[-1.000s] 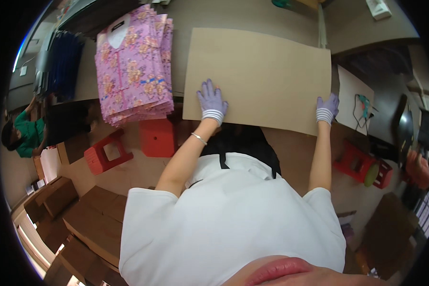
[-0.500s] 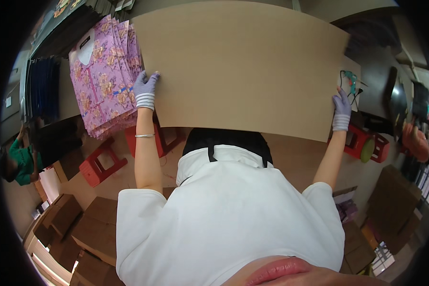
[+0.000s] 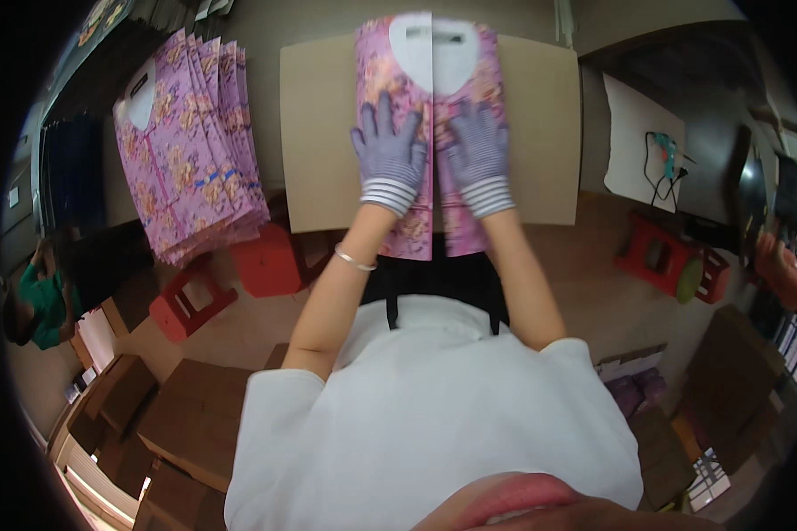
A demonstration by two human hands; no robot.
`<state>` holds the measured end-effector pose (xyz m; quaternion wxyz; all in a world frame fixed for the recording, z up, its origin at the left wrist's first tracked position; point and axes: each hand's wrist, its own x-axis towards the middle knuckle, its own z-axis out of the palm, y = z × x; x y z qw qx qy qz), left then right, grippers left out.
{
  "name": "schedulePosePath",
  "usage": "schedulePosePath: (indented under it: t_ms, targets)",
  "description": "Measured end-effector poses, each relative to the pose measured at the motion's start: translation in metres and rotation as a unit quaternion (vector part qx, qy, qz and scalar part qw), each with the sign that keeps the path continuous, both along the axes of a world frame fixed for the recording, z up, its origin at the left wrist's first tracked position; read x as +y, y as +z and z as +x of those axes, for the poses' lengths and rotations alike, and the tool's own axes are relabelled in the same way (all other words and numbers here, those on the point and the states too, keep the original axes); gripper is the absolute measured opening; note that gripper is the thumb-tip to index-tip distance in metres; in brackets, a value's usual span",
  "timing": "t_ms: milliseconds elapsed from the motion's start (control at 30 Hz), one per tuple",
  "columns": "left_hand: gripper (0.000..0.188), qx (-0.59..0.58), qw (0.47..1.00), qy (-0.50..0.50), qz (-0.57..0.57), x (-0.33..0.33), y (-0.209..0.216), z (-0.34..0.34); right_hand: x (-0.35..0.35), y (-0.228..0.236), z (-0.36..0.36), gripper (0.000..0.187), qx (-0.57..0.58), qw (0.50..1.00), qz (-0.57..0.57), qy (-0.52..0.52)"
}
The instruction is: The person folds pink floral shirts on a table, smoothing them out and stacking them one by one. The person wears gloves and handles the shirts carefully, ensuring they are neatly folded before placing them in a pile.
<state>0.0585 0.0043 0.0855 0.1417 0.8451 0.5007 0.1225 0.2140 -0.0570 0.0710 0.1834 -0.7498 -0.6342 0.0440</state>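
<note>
A pink floral folded garment (image 3: 376, 64) with a white neck opening lies lengthwise on a brown cardboard sheet (image 3: 319, 146). A narrow line runs down its middle, where its left and right parts do not quite line up. My left hand (image 3: 390, 157), in a striped purple glove, rests flat on the left part with fingers spread. On the right part lies my right hand (image 3: 480, 161), gloved alike, its fingers extended and slightly blurred. Neither hand grips anything. The garment's lower end reaches past the sheet's near edge, toward my body.
A stack of similar pink floral garments (image 3: 186, 155) lies to the left. At right, a teal glue gun (image 3: 668, 149) with a black cord rests on a white board (image 3: 627, 150). Red stools (image 3: 186, 305) and brown boxes (image 3: 195, 411) stand around. A person in green (image 3: 44, 305) is far left.
Both hands held the large cardboard sheet by its left and right sides. Now the sheet lies lower, a garment is on it, and my hands have come inward onto the garment.
</note>
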Motion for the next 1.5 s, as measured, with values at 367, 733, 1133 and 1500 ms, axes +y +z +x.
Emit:
schedulePosePath:
  t_ms: [367,733,1133,1500]
  targets:
    - [0.061,-0.254,0.964,0.031,-0.077,0.013,-0.036,-0.051,-0.03,0.0,0.079,0.046,0.451,0.858,0.221,-0.108]
    - [0.057,0.095,0.995,0.024,0.007,0.015,-0.067,-0.001,0.024,-0.054,0.038,0.044,0.051,0.996,0.071,-0.032]
    - [0.061,-0.634,0.736,0.086,-0.222,0.086,-0.027,-0.063,-0.035,0.045,0.22,0.047,0.62,0.776,0.003,-0.112]
    - [0.064,-0.342,0.938,0.051,0.008,0.062,-0.053,-0.032,-0.04,0.053,0.086,0.025,0.365,0.928,-0.024,-0.071]
